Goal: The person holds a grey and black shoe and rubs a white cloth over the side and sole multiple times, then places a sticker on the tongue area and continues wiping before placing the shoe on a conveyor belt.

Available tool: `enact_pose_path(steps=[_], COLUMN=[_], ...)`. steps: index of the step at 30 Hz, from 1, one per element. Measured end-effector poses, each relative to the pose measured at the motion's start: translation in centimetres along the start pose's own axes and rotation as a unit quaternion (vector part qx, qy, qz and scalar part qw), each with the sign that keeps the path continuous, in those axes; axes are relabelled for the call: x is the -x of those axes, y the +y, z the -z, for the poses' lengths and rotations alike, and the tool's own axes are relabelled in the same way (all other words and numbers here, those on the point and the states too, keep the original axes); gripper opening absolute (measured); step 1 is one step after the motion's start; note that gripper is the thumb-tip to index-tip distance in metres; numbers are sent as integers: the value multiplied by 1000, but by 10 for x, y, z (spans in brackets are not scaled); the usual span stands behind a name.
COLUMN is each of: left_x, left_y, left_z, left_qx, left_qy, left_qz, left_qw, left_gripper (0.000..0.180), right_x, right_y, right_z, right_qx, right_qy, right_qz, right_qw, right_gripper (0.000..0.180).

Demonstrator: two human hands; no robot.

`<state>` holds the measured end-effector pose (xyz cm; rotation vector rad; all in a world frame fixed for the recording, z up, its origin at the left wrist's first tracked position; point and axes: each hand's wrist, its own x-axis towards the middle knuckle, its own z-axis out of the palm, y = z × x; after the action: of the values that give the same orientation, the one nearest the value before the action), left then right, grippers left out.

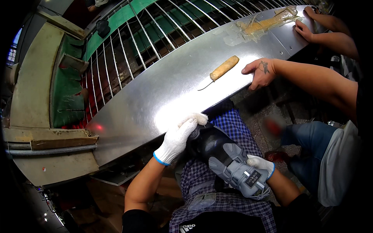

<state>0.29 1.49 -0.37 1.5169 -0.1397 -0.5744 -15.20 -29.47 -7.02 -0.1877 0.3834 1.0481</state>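
A grey and black sneaker is held over my lap, its dark end toward the metal bench and its laced grey end toward me. My right hand, in a white glove with a blue cuff, grips it from the right side, with the fingers partly hidden behind the shoe. My left hand, gloved the same way, is closed on a bunched off-white cloth and rests against the dark end. Beyond my hands lies a thin curved tool with a wrapped tan handle.
The shiny metal bench top runs across from lower left to upper right. Behind it is a rack of metal rollers. At right, a co-worker's tattooed hand rests on the bench edge; farther on, another pair of hands is near torn tan tape.
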Motion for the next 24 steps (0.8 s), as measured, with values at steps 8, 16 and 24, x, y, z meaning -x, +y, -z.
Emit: enact_pose_path(steps=[8, 16, 24], left_x=[-1, -4, -1], left_y=[3, 5, 15], left_z=[-4, -6, -11], left_qx=[-12, -16, -56], left_qy=[-20, -35, -36], left_qz=[-34, -38, -33], left_qw=[999, 999, 997], left_gripper=[29, 28, 24], right_x=[-2, 4, 4], right_y=[5, -5, -2], right_z=[23, -6, -4], right_qx=[55, 135, 134], right_qy=[14, 73, 73], right_qz=[-31, -6, 1], right_qw=[998, 988, 988], right_gripper=[74, 86, 85])
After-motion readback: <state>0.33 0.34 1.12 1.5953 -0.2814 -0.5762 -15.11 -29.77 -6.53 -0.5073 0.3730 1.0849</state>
